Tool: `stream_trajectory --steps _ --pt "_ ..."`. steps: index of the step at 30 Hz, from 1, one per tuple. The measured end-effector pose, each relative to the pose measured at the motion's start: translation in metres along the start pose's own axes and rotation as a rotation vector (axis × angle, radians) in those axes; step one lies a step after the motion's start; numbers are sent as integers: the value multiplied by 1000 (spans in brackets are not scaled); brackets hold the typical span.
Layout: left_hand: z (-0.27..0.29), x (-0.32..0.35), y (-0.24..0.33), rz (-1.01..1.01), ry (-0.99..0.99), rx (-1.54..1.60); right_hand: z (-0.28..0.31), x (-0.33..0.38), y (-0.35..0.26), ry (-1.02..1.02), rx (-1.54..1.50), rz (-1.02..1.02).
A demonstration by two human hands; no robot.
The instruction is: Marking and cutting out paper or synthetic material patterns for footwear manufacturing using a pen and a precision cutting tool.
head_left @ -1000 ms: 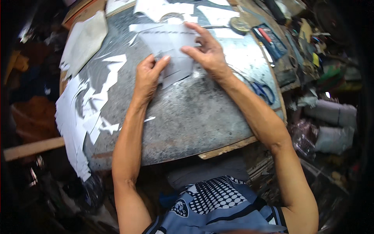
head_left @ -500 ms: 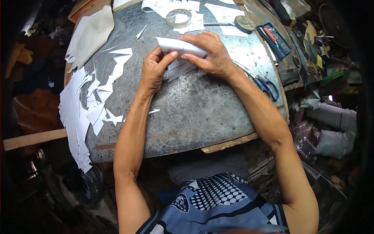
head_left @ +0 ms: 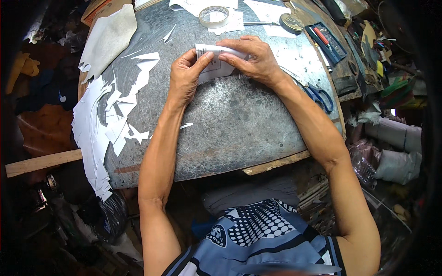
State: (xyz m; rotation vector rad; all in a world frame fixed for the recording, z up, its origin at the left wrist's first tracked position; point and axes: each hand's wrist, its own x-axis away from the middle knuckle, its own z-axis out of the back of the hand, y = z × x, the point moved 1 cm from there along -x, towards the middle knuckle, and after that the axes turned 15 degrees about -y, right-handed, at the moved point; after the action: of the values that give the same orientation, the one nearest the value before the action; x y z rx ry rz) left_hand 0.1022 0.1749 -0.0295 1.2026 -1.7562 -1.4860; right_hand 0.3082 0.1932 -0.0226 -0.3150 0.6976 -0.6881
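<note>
Between my two hands is a printed white sheet of paper [head_left: 216, 70], bent over along its upper edge. My left hand [head_left: 188, 72] pinches its left end between thumb and fingers. On the right end, my right hand [head_left: 251, 57] grips the fold, thumb in front and fingers over the top. The fingertips behind the paper are hidden. Just beyond the sheet lies a roll of tape [head_left: 214, 17] on more white paper. Blue-handled scissors [head_left: 318, 99] lie to the right of my right forearm, their blades partly hidden.
White paper offcuts [head_left: 94, 138] pile along the left side of the metal-topped table [head_left: 230, 133]. A pale leather-like piece [head_left: 110, 41] lies at the far left. At the far right are a round tape measure [head_left: 292, 23] and a blue tray [head_left: 328, 43] holding pens.
The bent paper has flattened somewhat, and its printed front now faces me more. Both hands still hold it, the right one slightly re-angled. The whole view has shifted a little.
</note>
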Motion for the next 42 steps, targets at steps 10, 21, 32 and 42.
stream_trajectory --steps 10,21,32,42 --pt "2 2 3 6 -41 -57 2 -1 -13 -2 -313 -90" --pt "1 2 12 30 -65 -120 3 -5 -18 9 -238 3" --pt "9 -1 16 -345 139 -745 1 -5 -22 41 -241 -21" --pt "4 4 25 -26 99 -329 6 -2 -25 22 -286 -60"
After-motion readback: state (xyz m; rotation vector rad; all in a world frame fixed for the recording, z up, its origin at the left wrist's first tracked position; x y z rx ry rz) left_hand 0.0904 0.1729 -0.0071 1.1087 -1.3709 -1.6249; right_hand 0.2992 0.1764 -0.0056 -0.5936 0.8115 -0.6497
